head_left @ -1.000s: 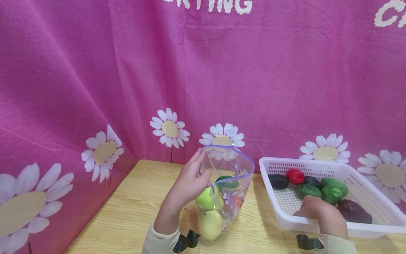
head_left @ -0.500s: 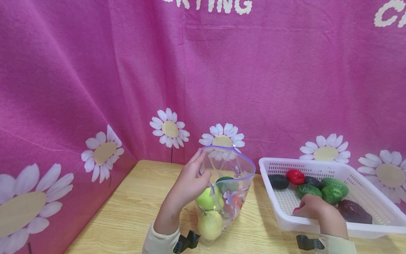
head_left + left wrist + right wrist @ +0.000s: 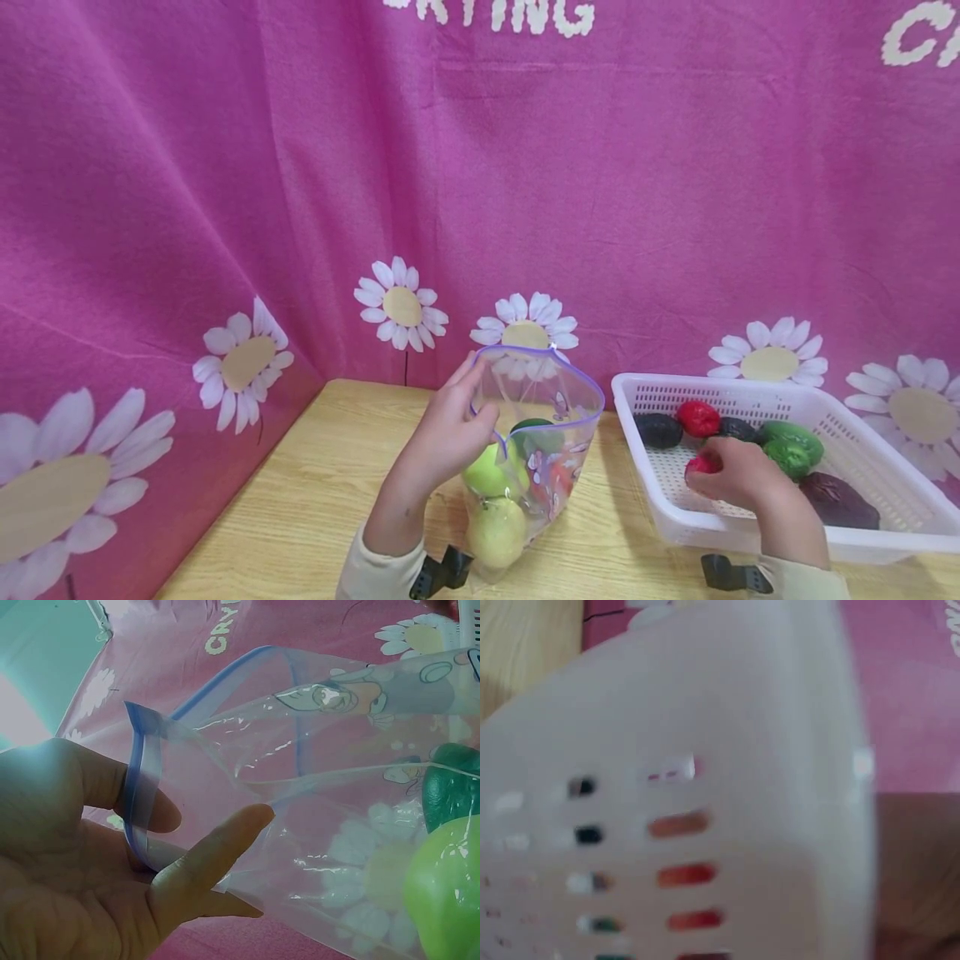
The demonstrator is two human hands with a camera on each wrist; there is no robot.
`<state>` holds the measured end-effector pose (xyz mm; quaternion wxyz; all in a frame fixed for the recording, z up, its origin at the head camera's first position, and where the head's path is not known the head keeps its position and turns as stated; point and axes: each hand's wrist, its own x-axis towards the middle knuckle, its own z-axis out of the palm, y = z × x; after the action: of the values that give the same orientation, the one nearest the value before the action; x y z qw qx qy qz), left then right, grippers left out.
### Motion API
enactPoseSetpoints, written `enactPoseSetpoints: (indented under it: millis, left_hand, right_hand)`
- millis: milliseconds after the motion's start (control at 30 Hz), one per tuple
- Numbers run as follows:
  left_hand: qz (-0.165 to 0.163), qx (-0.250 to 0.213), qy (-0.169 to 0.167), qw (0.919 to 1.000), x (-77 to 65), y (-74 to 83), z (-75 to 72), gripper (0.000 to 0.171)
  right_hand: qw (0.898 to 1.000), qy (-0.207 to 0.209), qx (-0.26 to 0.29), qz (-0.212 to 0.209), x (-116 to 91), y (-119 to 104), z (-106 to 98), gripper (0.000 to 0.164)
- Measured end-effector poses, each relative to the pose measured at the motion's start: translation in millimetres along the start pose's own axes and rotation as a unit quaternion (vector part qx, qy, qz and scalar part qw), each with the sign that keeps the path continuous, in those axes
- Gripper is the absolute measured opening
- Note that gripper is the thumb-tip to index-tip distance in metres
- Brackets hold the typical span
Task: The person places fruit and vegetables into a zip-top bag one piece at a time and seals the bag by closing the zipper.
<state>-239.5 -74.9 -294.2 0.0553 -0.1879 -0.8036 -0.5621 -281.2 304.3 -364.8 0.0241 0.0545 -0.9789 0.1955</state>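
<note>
My left hand (image 3: 450, 429) grips the rim of a clear zip bag (image 3: 558, 400) with a purple edge, and its mouth gapes. In the left wrist view, the thumb and fingers lie on either side of the plastic. A green apple-like fruit (image 3: 491, 469), a yellow pear-like fruit (image 3: 497, 532), a dark green piece (image 3: 534, 429) and an orange-red piece (image 3: 561, 475) are in the bag. Inside the white basket (image 3: 651, 492), my right hand (image 3: 742, 475) holds a small red round fruit (image 3: 699, 468), partly hidden by the fingers. The basket wall (image 3: 765, 750) blocks most of the right wrist view.
Also in the basket are another red piece (image 3: 698, 417), a black oval one (image 3: 658, 430), green ones (image 3: 795, 450) and a dark purple one (image 3: 838, 500). Behind the wooden table (image 3: 315, 492) hangs a pink daisy-print cloth (image 3: 637, 208).
My right hand has moved up from near the basket's front rim, with the red fruit now showing in its fingers. The left hand and bag have stayed nearly still.
</note>
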Motion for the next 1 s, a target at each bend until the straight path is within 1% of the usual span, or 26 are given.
enactPoseSetpoints:
  millis: [33,100,133,200,267,333,433,533,600,667,733,833,900,967,1000]
  left_hand:
    - [0.0,0.0,0.0,1.0,-0.1,-0.1,0.0,0.066]
    - [0.001,0.0,0.001,1.0,0.0,-0.2,0.2,0.066]
    - [0.002,0.001,0.002,1.0,0.1,-0.1,0.3,0.066]
    - [0.004,0.003,0.003,1.0,0.4,0.3,0.6,0.066]
    - [0.006,0.005,0.004,1.0,0.5,0.7,0.8,0.066]
    - [0.006,0.007,0.005,0.9999,0.5,1.1,0.9,0.066]
    - [0.005,0.007,0.005,1.0,0.4,1.2,0.9,0.066]
    - [0.005,0.01,0.005,0.9999,0.4,0.9,1.0,0.066]
    - [0.007,0.013,0.005,0.9999,0.5,0.3,1.2,0.066]
    - [0.008,0.015,0.005,0.9998,0.6,-0.2,1.3,0.066]
    - [0.009,0.017,0.005,0.9998,0.9,-0.8,1.6,0.066]
    - [0.01,0.016,0.004,0.9998,0.8,-0.9,1.6,0.066]
    - [0.01,0.016,0.003,0.9998,0.9,-0.9,1.7,0.066]
    - [0.011,0.015,0.003,0.9998,0.9,-0.8,1.7,0.066]
    - [0.011,0.015,0.002,0.9998,0.9,-0.8,1.7,0.066]
  right_hand:
    - [1.0,0.027,0.0,-0.013,-0.2,-2.5,-1.9,0.031]
    - [0.995,0.088,0.002,-0.041,-0.8,-9.8,-5.8,0.041]
    - [0.992,0.116,0.006,-0.052,-1.2,-14.4,-8.0,0.045]
    - [0.983,0.168,0.017,-0.074,-3.2,-25.5,-10.8,0.048]
    - [0.973,0.211,0.028,-0.094,-5.5,-38.2,-13.1,0.048]
    - [0.96,0.252,0.038,-0.117,-7.6,-51.0,-14.4,0.046]
    - [0.941,0.3,0.061,-0.145,-12.3,-69.3,-15.2,0.047]
    - [0.928,0.324,0.081,-0.163,-17.6,-84.9,-16.9,0.058]
    - [0.922,0.33,0.103,-0.176,-21.7,-94.7,-18.2,0.064]
    - [0.914,0.339,0.113,-0.19,-24.9,-103.7,-19.3,0.068]
    - [0.903,0.356,0.12,-0.209,-28.0,-112.8,-19.2,0.066]
    - [0.881,0.389,0.119,-0.242,-32.0,-126.5,-17.4,0.062]
    - [0.867,0.403,0.122,-0.266,-34.2,-135.2,-14.6,0.061]
    - [0.861,0.399,0.135,-0.285,-35.9,-143.1,-11.2,0.06]
    - [0.86,0.394,0.143,-0.292,-36.6,-146.5,-9.4,0.06]
